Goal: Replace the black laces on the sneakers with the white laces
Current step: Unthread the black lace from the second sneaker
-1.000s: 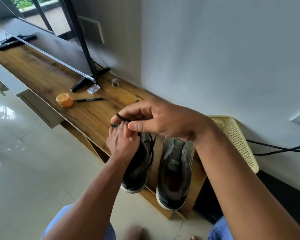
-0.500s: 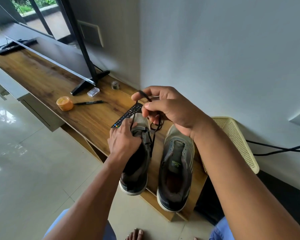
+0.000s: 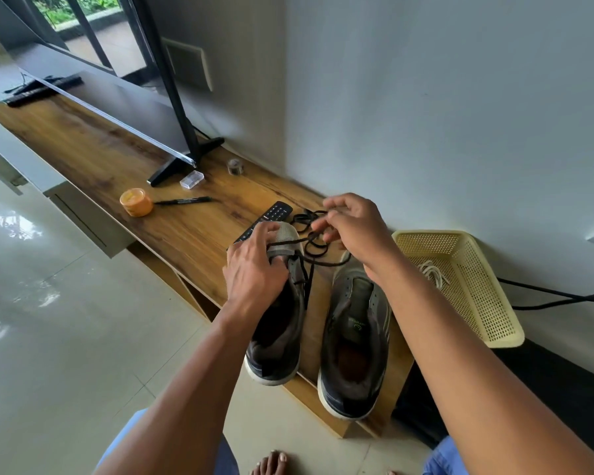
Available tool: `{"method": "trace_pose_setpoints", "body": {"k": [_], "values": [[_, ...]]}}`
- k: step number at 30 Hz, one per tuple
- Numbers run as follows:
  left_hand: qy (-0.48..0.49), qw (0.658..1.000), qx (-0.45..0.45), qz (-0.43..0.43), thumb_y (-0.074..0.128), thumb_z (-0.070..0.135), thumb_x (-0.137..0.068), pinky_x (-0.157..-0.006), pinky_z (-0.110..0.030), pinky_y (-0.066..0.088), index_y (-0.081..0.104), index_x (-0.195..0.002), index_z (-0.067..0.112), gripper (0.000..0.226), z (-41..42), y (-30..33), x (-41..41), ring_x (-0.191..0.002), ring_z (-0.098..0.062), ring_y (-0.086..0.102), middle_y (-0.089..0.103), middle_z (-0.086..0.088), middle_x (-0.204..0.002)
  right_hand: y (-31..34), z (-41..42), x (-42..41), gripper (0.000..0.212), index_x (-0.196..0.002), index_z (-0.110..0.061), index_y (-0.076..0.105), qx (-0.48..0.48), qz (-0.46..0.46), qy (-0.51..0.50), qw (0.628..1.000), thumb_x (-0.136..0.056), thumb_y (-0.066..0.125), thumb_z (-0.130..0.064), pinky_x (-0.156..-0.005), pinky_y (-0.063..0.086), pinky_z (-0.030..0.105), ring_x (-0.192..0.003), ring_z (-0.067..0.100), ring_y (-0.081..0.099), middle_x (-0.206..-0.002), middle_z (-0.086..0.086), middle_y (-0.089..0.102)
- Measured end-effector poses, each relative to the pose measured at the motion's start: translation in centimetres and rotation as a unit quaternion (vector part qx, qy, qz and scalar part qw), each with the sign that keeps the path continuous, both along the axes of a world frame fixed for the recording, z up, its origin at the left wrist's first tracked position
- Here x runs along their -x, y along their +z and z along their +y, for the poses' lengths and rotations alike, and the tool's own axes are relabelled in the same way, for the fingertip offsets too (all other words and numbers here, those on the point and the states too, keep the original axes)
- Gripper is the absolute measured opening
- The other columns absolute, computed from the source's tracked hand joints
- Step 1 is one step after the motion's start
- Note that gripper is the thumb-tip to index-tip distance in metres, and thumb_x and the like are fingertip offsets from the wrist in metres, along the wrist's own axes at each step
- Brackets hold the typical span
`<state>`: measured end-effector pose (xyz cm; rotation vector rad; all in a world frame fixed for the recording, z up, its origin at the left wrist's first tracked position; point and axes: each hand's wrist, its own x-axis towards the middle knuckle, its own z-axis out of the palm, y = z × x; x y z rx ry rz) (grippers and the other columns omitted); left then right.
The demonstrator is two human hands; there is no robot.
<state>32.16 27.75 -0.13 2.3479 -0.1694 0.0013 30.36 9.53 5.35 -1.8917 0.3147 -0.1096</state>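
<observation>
Head view: I see my left hand (image 3: 254,269) gripping the toe of the left grey sneaker (image 3: 278,313), fingers curled over its pale mesh front. My right hand (image 3: 354,228), just right of that grip, pinches the black lace (image 3: 309,241), which is pulled mostly out and loops in a loose tangle beyond the toe, a few rows still threaded. Right sneaker (image 3: 355,341), close beside, is grey with a dark heel and white sole, no lace visible. Further right, a yellow perforated basket (image 3: 477,303) holds white laces (image 3: 432,273).
</observation>
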Motion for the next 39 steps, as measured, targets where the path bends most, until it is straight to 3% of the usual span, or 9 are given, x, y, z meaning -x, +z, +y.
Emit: {"method": "trace_pose_setpoints", "body": {"k": [7,11,14,18,26,28,33,36,39], "values": [[-0.097,0.994,-0.053,-0.02,0.064,0.036,-0.088,-0.104,-0.045,0.034,0.064,-0.129,0.044,0.042,-0.1,1.1,0.4,-0.14,-0.023,0.03,0.042,0.011,-0.152,4.6,3.3,1.7,0.043,-0.157,-0.018,0.043,-0.109,-0.081,0.269,0.954,-0.116,0.033,-0.027,-0.09,0.054,0.017,-0.114,0.019,0.072,-0.118,0.009,0.077],[-0.062,0.996,-0.033,-0.05,0.062,0.035,-0.094,-0.099,-0.034,0.03,0.074,-0.114,0.035,0.024,0.4,-0.9,-0.8,-0.135,-0.02,0.047,0.058,0.015,-0.138,1.9,3.1,0.7,0.033,-0.141,-0.022,0.059,0.08,-0.119,0.091,0.985,-0.111,0.045,-0.027,-0.087,0.061,0.04,-0.09,0.009,0.075,-0.099,-0.005,0.078],[-0.014,0.999,0.025,-0.035,0.064,0.031,-0.095,-0.103,-0.036,0.037,0.078,-0.108,0.036,0.02,0.4,-0.7,-0.9,-0.127,-0.014,0.051,0.064,0.017,-0.124,-0.1,2.4,0.7,0.034,-0.119,-0.03,0.064,0.163,-0.019,-0.039,0.986,-0.091,0.058,-0.013,-0.082,0.057,0.037,-0.081,0.007,0.068,-0.093,-0.011,0.075],[0.045,0.995,0.093,-0.003,0.066,0.025,-0.093,-0.093,-0.038,0.053,0.081,-0.101,0.038,0.021,-0.1,0.2,-0.6,-0.111,-0.013,0.062,0.074,0.014,-0.114,-0.4,2.9,1.3,0.023,-0.102,-0.031,0.074,0.272,0.179,0.082,0.942,-0.08,0.067,-0.026,-0.086,0.05,0.035,-0.098,0.016,0.064,-0.099,-0.011,0.072],[0.09,0.984,0.147,0.054,0.064,0.035,-0.097,-0.087,-0.044,0.059,0.079,-0.093,0.037,0.016,-0.2,-0.1,-1.0,-0.095,-0.009,0.067,0.074,0.019,-0.1,-2.2,3.7,1.1,0.007,-0.089,-0.025,0.074,0.315,0.129,0.045,0.939,-0.088,0.073,-0.032,-0.078,0.038,0.036,-0.089,0.015,0.064,-0.085,-0.009,0.071],[0.083,0.983,0.152,0.057,0.063,0.036,-0.095,-0.087,-0.046,0.059,0.078,-0.091,0.035,0.016,-0.1,-0.2,-0.9,-0.095,-0.011,0.068,0.074,0.017,-0.097,-2.6,3.4,1.0,0.013,-0.088,-0.023,0.074,0.275,0.107,-0.005,0.955,-0.091,0.068,-0.035,-0.078,0.039,0.035,-0.082,0.014,0.063,-0.086,-0.006,0.073],[0.072,0.981,0.16,0.084,0.064,0.05,-0.096,-0.091,-0.049,0.058,0.077,-0.089,0.032,0.024,0.0,-0.2,-1.0,-0.097,-0.015,0.068,0.074,0.011,-0.098,-0.8,1.9,0.4,0.013,-0.087,-0.008,0.067,-0.188,0.016,-0.113,0.975,-0.097,0.06,-0.011,-0.065,0.054,0.027,-0.07,0.014,0.071,-0.079,0.009,0.079],[0.089,0.979,0.154,0.094,0.062,0.05,-0.097,-0.091,-0.048,0.058,0.078,-0.087,0.031,0.027,-0.2,-0.1,-1.0,-0.098,-0.019,0.068,0.074,0.005,-0.102,-0.8,1.8,0.3,0.014,-0.086,-0.007,0.066,-0.191,0.003,-0.126,0.973,-0.099,0.059,-0.009,-0.053,0.046,0.021,-0.06,0.013,0.063,-0.074,0.008,0.076],[0.1,0.979,0.148,0.096,0.06,0.048,-0.099,-0.087,-0.048,0.058,0.077,-0.082,0.029,0.03,-0.5,0.0,-1.0,-0.093,-0.019,0.068,0.074,0.002,-0.097,-2.2,1.4,0.4,0.019,-0.077,-0.004,0.071,-0.017,0.037,-0.111,0.993,-0.091,0.066,-0.014,-0.06,0.054,0.03,-0.058,0.006,0.064,-0.065,0.002,0.072]]}}
